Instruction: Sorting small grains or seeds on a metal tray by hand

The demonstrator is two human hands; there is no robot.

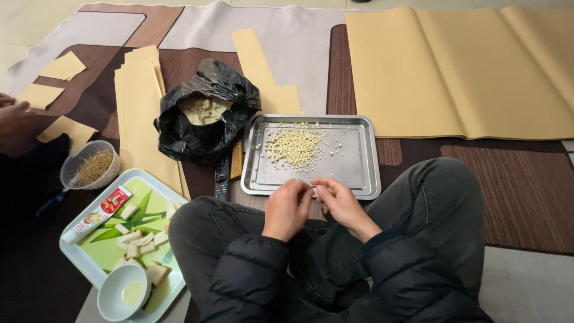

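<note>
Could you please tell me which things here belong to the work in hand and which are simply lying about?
In use: left hand, right hand, metal tray, pale pellets.

Lying about: black bag, remote control, green tray, tube, white bowl, tan paper sheets.

patterned brown and grey floor mat (526,191) is carrying everything. lying directly on it: steel tray (359,173) at centre, crumpled black plastic bag (206,128) just left of it, dark remote (222,177) between them, green tray (78,248) at lower left, clear plastic bowl (75,164) above that, tan paper sheets (460,72) spreading at upper right, narrower tan strips (140,113) left of the bag.
</note>
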